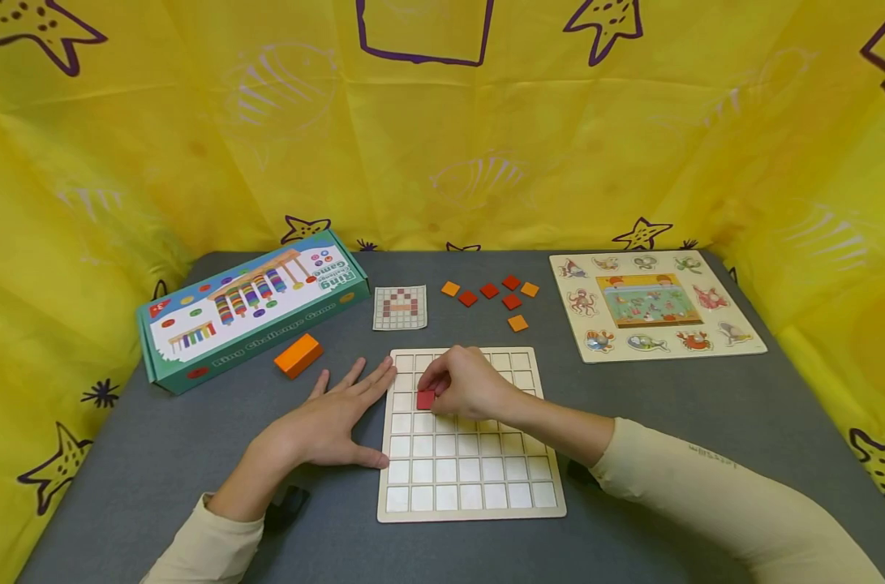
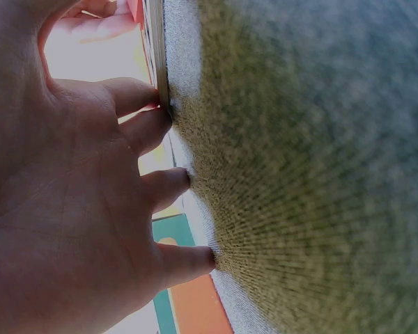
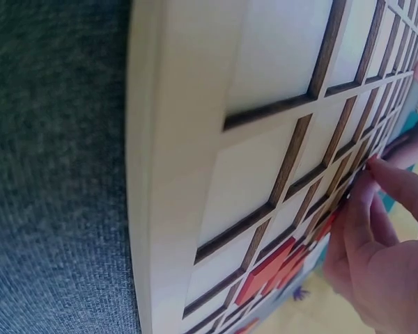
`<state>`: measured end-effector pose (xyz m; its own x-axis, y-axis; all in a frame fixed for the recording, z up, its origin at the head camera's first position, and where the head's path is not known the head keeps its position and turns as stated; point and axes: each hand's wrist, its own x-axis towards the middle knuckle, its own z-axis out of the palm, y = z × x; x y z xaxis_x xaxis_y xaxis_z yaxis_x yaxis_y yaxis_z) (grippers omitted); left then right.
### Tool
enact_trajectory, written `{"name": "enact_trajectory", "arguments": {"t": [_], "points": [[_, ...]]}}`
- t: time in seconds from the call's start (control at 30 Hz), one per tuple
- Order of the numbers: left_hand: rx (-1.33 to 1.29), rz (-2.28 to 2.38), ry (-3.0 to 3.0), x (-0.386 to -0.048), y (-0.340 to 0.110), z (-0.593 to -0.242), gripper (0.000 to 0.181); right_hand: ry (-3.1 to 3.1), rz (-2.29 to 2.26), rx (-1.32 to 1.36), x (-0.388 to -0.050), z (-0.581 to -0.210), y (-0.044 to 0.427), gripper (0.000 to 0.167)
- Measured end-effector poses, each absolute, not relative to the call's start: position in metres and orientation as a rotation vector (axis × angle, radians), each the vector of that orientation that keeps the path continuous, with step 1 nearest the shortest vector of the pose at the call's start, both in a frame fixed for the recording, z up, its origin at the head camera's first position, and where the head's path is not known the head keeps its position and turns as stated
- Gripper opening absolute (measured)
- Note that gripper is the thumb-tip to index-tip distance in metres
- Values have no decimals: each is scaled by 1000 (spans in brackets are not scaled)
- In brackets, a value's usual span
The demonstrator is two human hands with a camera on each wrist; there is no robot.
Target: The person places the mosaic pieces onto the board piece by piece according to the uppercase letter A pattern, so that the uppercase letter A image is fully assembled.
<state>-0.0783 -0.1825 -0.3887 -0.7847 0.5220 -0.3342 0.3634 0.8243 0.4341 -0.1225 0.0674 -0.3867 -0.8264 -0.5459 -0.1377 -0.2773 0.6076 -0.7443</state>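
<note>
I judge the laying of tiles into my grid board (image 1: 469,470) to be partway along. Every cell in its near rows lies bare, while my own hand hides several cells in its far half. In the right wrist view, a few red pieces (image 3: 268,270) seem to sit between the board's rails, though I cannot count them or be sure how well they are seated. Left over, beyond the board's far edge, lie four loose red tiles (image 1: 489,290) and three orange tiles (image 1: 517,323), scattered on the surface (image 1: 603,535). Beyond the board's far left corner lies a printed card (image 1: 401,308) with a figure of coloured squares; going by it, I would guess that some red cells and a short paler row remain to be filled.

The red tile (image 1: 425,400) I am busy with is pinched at the fingertips of my right hand (image 1: 474,385), on that hand's left side. It is at the board's second column from the left, third row from the far edge; I cannot tell whether it is fully down in the cell. My left hand (image 1: 332,422) grips nothing: its fingers are spread, with the thumb and a fingertip touching the board's left edge. Further left of the board, apart from that hand, is an orange block (image 1: 298,355).
</note>
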Motion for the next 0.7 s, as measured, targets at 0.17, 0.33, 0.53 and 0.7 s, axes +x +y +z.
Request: {"name": "enact_trajectory", "arguments": {"t": [0.17, 0.33, 0.53, 0.7], "points": [[660, 488, 2558, -79, -182, -389, 123, 2494, -1059, -640, -121, -386, 67, 27], [664, 490, 2558, -78, -183, -390, 122, 2486, -1059, -628, -121, -385, 67, 29], [665, 484, 2557, -78, -183, -390, 123, 2469, -1060, -656, -121, -383, 69, 28], [664, 489, 2559, -79, -183, -390, 123, 2456, -1079, -677, -122, -379, 75, 24]]}}
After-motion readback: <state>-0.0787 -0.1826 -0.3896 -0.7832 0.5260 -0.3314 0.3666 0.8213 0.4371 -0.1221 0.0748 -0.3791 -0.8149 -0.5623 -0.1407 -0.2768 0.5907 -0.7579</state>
